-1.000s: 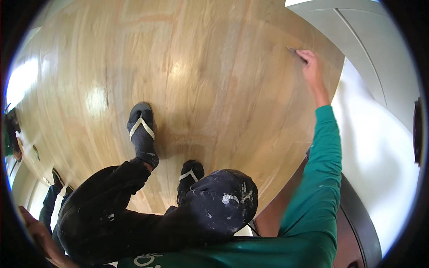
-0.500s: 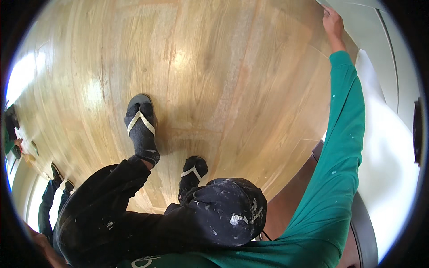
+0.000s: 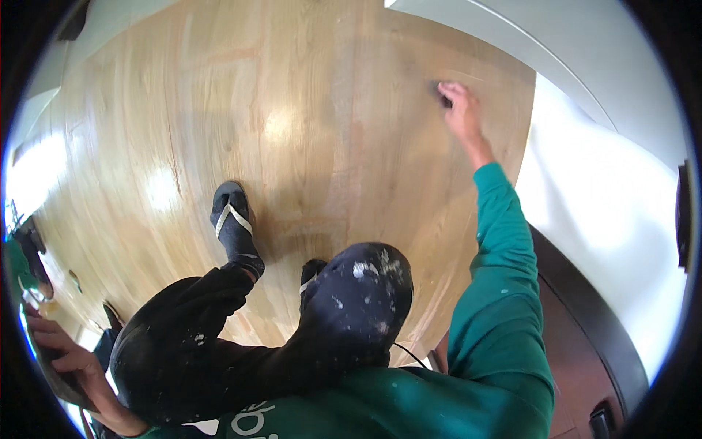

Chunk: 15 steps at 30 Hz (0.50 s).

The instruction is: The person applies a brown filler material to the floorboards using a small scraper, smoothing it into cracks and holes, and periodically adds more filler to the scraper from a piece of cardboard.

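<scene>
"Where's the tool?"

"The dark tool (image 3: 443,96) is in the right hand (image 3: 461,110), out ahead and to the right, low over the wood-look floor (image 3: 307,88)."

"Held tightly?"

"The fingers are closed round it. Its edge is a blur, so I can't tell whether it touches the boards."

"And the left hand (image 3: 73,355)?"

"Well apart from the right, back by the left knee. It's clamped on a flat thing (image 3: 61,377), dark and partly cut off from here, so I can't say what it is."

"What's around the right hand?"

"A pale grey panel (image 3: 578,55) beyond it, and a white surface (image 3: 592,183) over to the right."

"The person's feet?"

"In dark socks and sandals; the left sandal (image 3: 232,188) is flat on the floor. The right knee (image 3: 373,278), in black cloth with white spots, hides much of the other foot."

"Anyone else about?"

"A green sleeve (image 3: 19,267) at the far left, and a dark shoe (image 3: 112,316) near it."
</scene>
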Available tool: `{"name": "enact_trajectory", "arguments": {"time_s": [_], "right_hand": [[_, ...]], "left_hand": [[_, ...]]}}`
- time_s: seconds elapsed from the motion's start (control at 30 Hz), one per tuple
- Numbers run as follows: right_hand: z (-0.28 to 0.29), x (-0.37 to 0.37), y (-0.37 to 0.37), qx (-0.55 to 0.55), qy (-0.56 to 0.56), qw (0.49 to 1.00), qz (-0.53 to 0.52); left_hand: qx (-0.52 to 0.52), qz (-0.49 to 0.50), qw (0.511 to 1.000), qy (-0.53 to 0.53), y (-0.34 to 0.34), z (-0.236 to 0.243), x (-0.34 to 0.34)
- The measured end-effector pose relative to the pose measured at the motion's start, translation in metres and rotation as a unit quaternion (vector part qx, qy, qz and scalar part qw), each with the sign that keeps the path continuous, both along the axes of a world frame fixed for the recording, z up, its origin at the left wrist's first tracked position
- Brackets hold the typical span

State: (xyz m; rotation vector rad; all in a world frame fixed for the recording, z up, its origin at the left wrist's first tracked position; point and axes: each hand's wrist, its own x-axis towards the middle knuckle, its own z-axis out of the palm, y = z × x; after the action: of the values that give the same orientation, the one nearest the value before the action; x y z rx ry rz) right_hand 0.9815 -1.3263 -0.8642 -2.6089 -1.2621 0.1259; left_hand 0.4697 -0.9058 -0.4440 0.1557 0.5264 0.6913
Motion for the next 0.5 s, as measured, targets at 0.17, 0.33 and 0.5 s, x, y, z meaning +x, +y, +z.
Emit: {"name": "enact_trajectory", "arguments": {"time_s": [0.17,0.33,0.5], "right_hand": [[0.016,-0.091,-0.056,-0.061,0.039,0.996,-0.056],[0.038,-0.180,-0.101,-0.086,0.091,0.990,-0.069],[0.039,-0.262,-0.143,-0.073,0.098,0.989,-0.088]], "left_hand": [[-0.042,-0.024,0.998,-0.030,-0.015,-0.007,0.042],[-0.051,-0.039,0.997,-0.051,-0.032,-0.011,0.075],[0.020,-0.127,0.992,-0.017,-0.066,0.002,0.096]]}}
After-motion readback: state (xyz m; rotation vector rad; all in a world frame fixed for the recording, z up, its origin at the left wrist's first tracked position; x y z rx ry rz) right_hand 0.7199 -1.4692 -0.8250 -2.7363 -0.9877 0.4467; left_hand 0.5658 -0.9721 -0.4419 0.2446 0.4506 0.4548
